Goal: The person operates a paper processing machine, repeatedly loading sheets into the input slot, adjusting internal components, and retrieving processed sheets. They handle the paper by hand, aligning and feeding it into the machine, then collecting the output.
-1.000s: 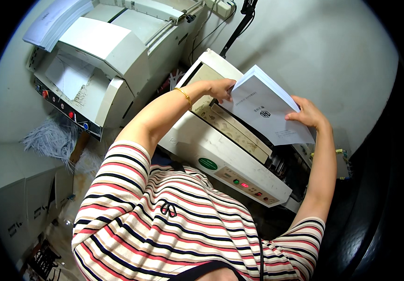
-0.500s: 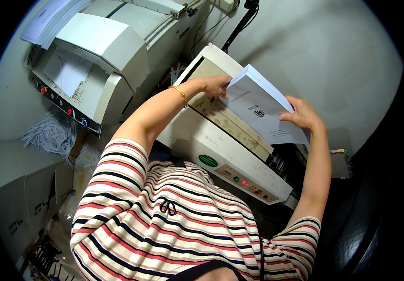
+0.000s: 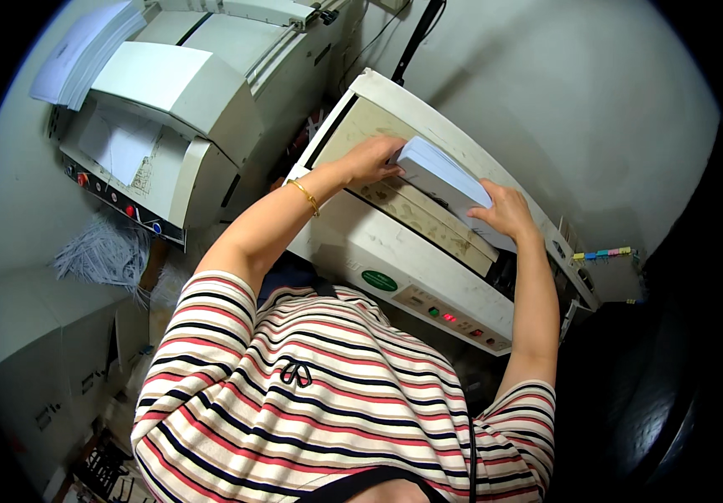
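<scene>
Both of my hands grip a thick white book block [image 3: 447,174] by its two ends, and its page edges face up. My left hand [image 3: 375,160] pinches the left end, with a gold bangle on that wrist. The right end is in my right hand [image 3: 506,211], thumb on the near side and fingers behind. The block stands on edge, tilted, over the top slot of a cream machine [image 3: 353,230] that looks like a book binder. Its lower edge is hidden, so I cannot tell whether it touches the machine.
On the machine's front is a panel [image 3: 454,318] with lit red displays. At left stands another grey-white machine [image 3: 160,80], with a paper stack [image 3: 85,54] on top and shredded paper [image 3: 106,256] below. Coloured tabs [image 3: 604,254] show at right, beside the wall.
The book block has gone down toward the slot and turned more upright, so its printed cover now shows far less. Both hands moved with it, still gripping the ends.
</scene>
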Tool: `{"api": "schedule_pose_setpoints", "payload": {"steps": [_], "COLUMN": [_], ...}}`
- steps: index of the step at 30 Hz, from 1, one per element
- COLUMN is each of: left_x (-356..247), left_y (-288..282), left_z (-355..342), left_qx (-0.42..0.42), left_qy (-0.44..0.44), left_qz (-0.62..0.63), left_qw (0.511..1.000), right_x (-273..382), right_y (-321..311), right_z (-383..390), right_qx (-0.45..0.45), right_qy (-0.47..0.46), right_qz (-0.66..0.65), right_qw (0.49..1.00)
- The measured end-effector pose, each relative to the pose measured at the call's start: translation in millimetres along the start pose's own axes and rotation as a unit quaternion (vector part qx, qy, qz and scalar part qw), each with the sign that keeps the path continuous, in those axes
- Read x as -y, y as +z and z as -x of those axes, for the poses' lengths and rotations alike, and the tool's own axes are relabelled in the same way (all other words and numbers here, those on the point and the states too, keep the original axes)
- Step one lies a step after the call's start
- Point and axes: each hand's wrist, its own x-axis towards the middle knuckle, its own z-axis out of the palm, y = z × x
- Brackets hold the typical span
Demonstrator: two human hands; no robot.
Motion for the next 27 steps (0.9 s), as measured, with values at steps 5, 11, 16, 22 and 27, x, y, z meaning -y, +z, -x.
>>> {"api": "schedule_pose_setpoints", "payload": {"steps": [5,11,16,22,27], "left_x": [-6,-2,-10,1,5], "left_y": [-5,-14,-15,-14,-19], "left_z": [3,-1,-4,-5,20], "left_qx": [0.011,0.022,0.029,0.036,-0.051], "left_qy": [-0.036,-0.007,-0.026,0.013,0.019], "left_qz": [0.026,-0.049,-0.043,-0.020,-0.079], "left_qw": [0.999,0.999,0.998,0.999,0.995], "right_x": [6,3,-2,5,-3], "right_y": [-8,-4,-2,-6,-2], "right_z": [-1,-3,-2,2,7], "right_qx": [0.020,0.008,0.013,0.032,0.024], "right_qy": [-0.005,-0.021,-0.012,0.011,0.010], "right_qz": [0.032,0.030,0.021,-0.025,-0.003], "right_qw": [0.999,0.999,1.000,0.999,1.000]}}
